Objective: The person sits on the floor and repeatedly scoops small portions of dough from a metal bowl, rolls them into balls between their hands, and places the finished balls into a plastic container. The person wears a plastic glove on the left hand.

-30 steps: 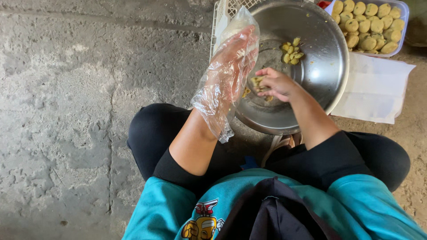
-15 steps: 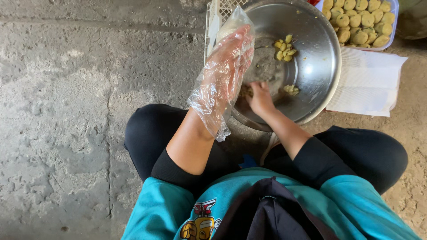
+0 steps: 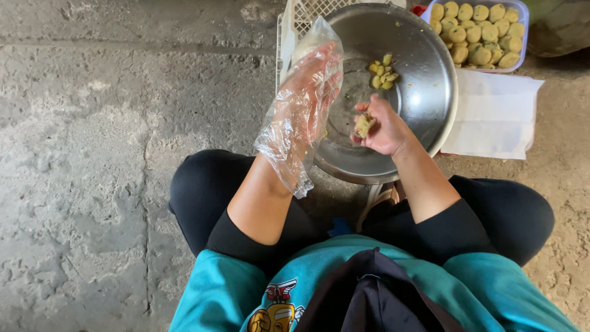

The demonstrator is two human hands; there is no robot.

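Your right hand (image 3: 384, 128) has lifted off the floor of the steel bowl (image 3: 430, 92) since a second ago, fingers now curled narrowly around a yellow dough lump (image 3: 364, 125) at the fingertips. Your left hand (image 3: 310, 92), in its loose plastic glove, stays spread open just beside it, above the bowl's rim.

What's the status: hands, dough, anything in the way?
Left hand open in loose plastic bag, over steel bowl. Right hand closed on dough lump. Small dough pieces in bowl. Nothing in the way.
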